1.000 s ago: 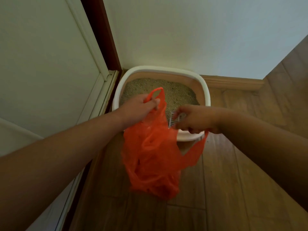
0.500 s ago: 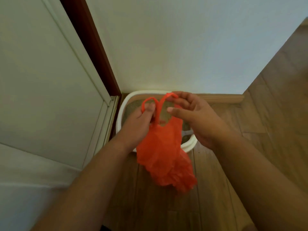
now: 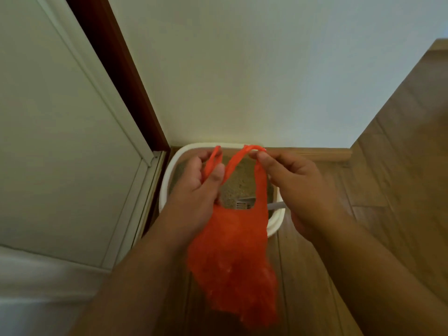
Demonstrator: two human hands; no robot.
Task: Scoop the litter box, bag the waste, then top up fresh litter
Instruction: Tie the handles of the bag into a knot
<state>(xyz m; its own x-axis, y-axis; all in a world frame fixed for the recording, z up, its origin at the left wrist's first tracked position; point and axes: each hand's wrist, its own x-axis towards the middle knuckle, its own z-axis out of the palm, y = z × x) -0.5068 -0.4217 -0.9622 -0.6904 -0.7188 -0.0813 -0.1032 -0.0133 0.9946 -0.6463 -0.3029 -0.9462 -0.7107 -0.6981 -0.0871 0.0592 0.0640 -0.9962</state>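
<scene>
Two hands, left hand (image 3: pixel 196 190) and right hand (image 3: pixel 298 187), pinch the orange bag (image 3: pixel 232 251) handles, bag hanging between

No readable text, labels, brands or numbers anywhere in view

Litter box (image 3: pixel 167 190) in floor corner against wall, scoop (image 3: pixel 244 203) inside, bag (image 3: pixel 230 251) before it

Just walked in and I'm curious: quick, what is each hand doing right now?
Left hand: closed, fingers pinching one handle of the orange bag.
Right hand: closed, fingers pinching the bag's other handle, above the litter box.
</scene>
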